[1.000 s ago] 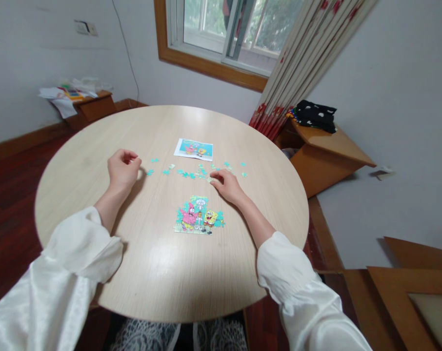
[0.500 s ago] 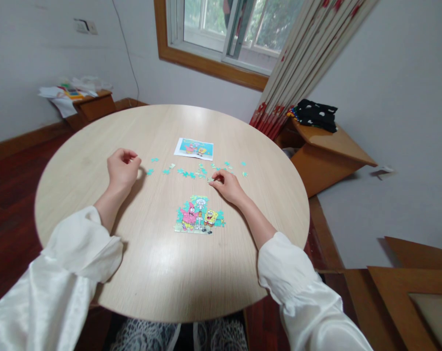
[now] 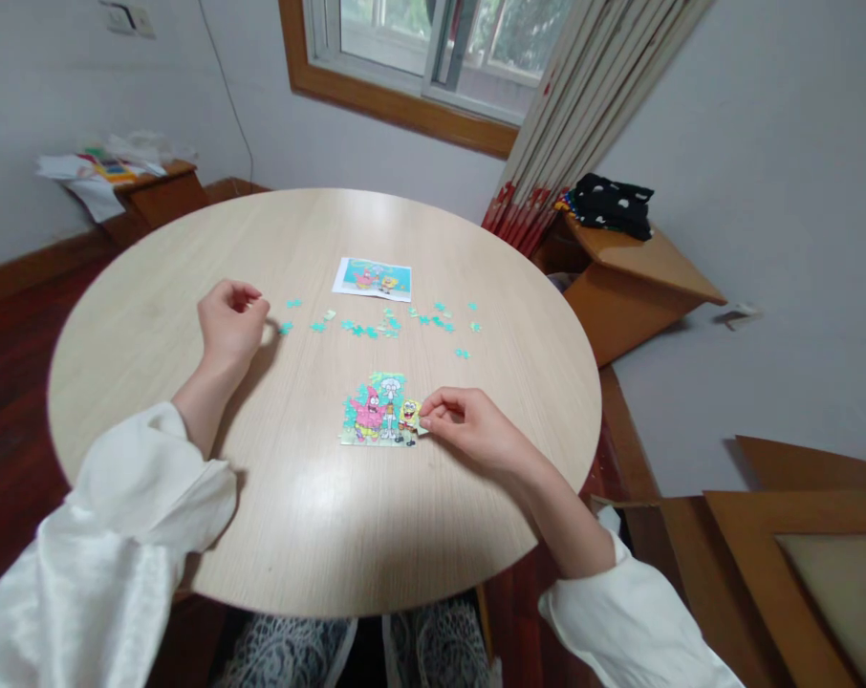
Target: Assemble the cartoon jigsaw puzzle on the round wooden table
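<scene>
My right hand (image 3: 468,425) is pinched on a small pale puzzle piece (image 3: 422,429) at the right edge of the partly assembled jigsaw puzzle (image 3: 371,416). The puzzle shows a pink starfish, a tall pale figure and a yellow sponge on teal; my fingers cover some of its right side. My left hand (image 3: 232,320) is curled above the table at the left, fingertips together, near a few loose pieces; whether anything is between them is too small to make out. Several loose teal puzzle pieces (image 3: 365,331) lie in a band beyond the assembled part.
A printed reference picture (image 3: 373,280) lies behind the loose pieces on the round wooden table (image 3: 290,535). A wooden cabinet (image 3: 634,277) with folded black cloth (image 3: 612,205) stands at the right. Papers and bags lie on a small stand (image 3: 162,191) at the left.
My right hand has come from the loose pieces down to the puzzle's right edge, carrying a piece. My left hand keeps its curled pose. The view has shifted slightly.
</scene>
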### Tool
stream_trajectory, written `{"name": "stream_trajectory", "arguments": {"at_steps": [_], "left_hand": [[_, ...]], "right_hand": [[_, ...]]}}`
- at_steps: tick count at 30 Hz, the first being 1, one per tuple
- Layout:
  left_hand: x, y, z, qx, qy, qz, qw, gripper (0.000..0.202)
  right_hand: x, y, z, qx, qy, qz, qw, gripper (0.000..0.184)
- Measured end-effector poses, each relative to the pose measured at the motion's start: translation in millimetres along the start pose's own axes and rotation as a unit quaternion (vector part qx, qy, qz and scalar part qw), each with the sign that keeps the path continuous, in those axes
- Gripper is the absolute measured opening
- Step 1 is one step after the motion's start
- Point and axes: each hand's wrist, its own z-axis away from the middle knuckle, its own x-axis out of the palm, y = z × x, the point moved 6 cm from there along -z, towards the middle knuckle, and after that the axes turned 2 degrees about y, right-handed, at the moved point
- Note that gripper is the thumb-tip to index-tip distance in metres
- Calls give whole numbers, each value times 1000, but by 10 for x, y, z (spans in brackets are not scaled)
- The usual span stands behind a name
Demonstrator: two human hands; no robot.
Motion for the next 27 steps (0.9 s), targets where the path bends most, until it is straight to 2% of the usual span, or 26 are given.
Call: {"name": "stream_trajectory", "arguments": {"at_steps": [13,21,27], "left_hand": [[-8,34,10,4,-1,10,1000,15],[-2,32,12,11,-1,14,1000,16],[1,40,20,1,0,14,1000,17]], "right_hand": [[51,51,74,27,-5,69,997,4],[49,49,34,58,-19,103,993,9],[15,17,-21,48,-28,212,976,14]]}}
